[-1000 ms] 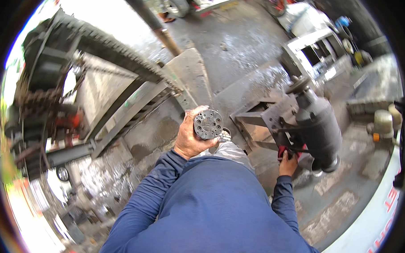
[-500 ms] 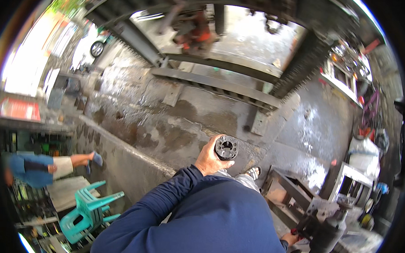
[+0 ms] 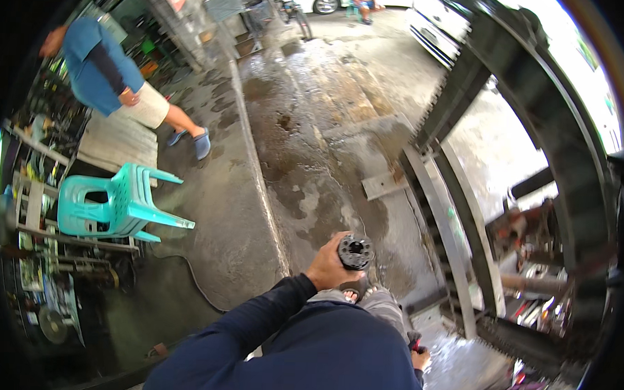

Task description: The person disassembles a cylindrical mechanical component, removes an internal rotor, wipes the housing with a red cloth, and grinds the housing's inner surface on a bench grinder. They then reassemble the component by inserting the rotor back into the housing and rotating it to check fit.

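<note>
My left hand (image 3: 325, 270) is wrapped around a dark round metal part (image 3: 355, 252) in front of my body. Its upper end shows a ring of holes around a toothed central opening. Lower down on the right, my right hand (image 3: 423, 361) is partly hidden by my torso. Its fingers are closed on a small red-and-black tool (image 3: 414, 341), whose exact kind I cannot make out. Below the metal part, my sandalled feet (image 3: 350, 295) stand on the wet concrete floor (image 3: 304, 208).
A large steel frame (image 3: 455, 227) rises on the right. Stacked teal plastic chairs (image 3: 129, 202) stand at left, near a person in a blue shirt (image 3: 100, 64). A raised concrete edge (image 3: 258, 176) runs ahead, and a hose (image 3: 193, 280) lies on the floor. Cars (image 3: 434, 34) are beyond.
My view has swung left, so the steel frame now lies on the right and the chairs and person show more fully. Both hands keep their holds.
</note>
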### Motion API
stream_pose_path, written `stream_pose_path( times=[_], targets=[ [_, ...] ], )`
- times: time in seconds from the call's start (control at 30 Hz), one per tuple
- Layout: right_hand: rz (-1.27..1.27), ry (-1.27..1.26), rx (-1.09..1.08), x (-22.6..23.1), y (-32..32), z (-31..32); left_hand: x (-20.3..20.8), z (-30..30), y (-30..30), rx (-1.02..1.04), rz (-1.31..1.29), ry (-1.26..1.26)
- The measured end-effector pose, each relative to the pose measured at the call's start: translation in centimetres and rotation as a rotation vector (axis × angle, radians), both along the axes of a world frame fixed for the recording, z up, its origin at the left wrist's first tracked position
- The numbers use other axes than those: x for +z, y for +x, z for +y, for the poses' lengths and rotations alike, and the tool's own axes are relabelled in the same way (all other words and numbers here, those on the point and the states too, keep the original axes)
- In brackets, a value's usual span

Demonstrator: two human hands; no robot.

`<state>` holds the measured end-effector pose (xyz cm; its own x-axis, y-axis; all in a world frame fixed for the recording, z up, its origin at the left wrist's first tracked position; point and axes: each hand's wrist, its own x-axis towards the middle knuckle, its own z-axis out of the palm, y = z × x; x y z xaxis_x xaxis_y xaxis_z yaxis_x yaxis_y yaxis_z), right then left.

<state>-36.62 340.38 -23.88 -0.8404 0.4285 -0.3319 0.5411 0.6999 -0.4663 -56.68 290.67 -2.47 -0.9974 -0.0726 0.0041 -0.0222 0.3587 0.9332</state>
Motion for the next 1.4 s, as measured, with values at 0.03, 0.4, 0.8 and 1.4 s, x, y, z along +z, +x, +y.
stream_pose_path(
  times=[0.03,0.4,0.8,1.4],
  targets=[
    [0.009,-0.030,0.045,1.1,-5.2,-1.8,-0.1,-2.0,-0.5,0.075,-0.032,0.054],
    [-0.206,0.179,0.575,-3.9,-46.7,-21.9,-4.5,-23.2,-9.7,0.805,-0.186,0.404],
    [0.317,-0.143,1.056,3.3,-93.3,-71.7,-1.6,-49.4,-25.9,1.212,0.059,0.422],
    [-0.296,0.106,1.714,-4.9,-117.9,-108.9,-3.7,-83.8,-50.9,1.459,0.264,0.582]
  ],
)
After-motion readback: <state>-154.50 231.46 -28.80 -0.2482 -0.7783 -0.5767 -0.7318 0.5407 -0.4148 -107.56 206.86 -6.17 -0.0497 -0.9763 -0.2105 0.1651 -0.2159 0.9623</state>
